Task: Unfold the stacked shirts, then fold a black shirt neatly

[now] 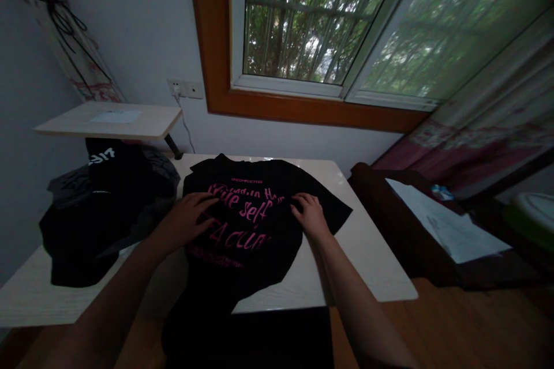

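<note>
A black T-shirt [259, 265] with pink lettering lies spread but wrinkled on the pale table, its lower part trailing over the front edge. On its left side rests my left hand [186, 220], palm down, with the fingers stretched out and the thumb apart. My right hand [310, 214] touches the shirt's right side near the sleeve, fingers spread and slightly bent on the cloth. Neither hand visibly grips any fabric. Left of my left hand is a heap of dark clothes [104, 207], black and grey, one piece showing white print.
A small raised shelf [64, 121] with a paper [116, 116] on it overhangs the clothes heap. The pale table [372, 259] reaches the wall under a window [303, 29]. To the right stands dark furniture [389, 225] bearing a white sheet [445, 225].
</note>
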`<state>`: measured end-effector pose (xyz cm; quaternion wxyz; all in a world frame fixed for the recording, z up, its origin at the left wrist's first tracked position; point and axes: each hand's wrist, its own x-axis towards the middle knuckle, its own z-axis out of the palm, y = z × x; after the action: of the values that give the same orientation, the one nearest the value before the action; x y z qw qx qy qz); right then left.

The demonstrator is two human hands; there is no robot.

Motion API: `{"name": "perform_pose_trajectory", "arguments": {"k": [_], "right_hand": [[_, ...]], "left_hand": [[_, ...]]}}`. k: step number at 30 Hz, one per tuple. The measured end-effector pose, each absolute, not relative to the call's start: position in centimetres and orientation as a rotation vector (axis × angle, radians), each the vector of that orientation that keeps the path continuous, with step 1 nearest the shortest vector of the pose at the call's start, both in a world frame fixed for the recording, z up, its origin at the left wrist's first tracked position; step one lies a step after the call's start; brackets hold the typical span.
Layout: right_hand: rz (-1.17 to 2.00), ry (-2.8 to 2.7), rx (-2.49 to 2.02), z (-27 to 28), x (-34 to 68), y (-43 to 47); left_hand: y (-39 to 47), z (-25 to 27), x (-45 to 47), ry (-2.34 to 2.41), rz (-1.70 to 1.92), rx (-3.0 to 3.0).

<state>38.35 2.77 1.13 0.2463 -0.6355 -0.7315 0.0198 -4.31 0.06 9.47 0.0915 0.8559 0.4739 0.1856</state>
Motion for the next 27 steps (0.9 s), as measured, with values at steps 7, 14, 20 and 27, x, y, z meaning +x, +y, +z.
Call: {"name": "perform_pose_trajectory", "arguments": {"k": [7, 14, 20, 27], "right_hand": [[0.052, -2.061, -1.738, 2.1, 38.3, 1.1], [0.105, -2.173, -1.71, 3.4, 39.1, -0.6], [0.299, -2.373, -1.526, 5.2, 40.6, -2.1], [0.274, -2.308, -1.527, 5.5, 41.2, -1.9]], "left_hand": [[0.3, 6.6, -3.1, 1.572, 0.153, 2.488], [-3.8, 8.4, -3.0, 1.4, -0.1, 2.261], [-8.1, 11.0, -2.0, 0.926, -0.373, 1.97], [-4.6, 11.4, -0.9, 1.131, 0.183, 2.198]]}}
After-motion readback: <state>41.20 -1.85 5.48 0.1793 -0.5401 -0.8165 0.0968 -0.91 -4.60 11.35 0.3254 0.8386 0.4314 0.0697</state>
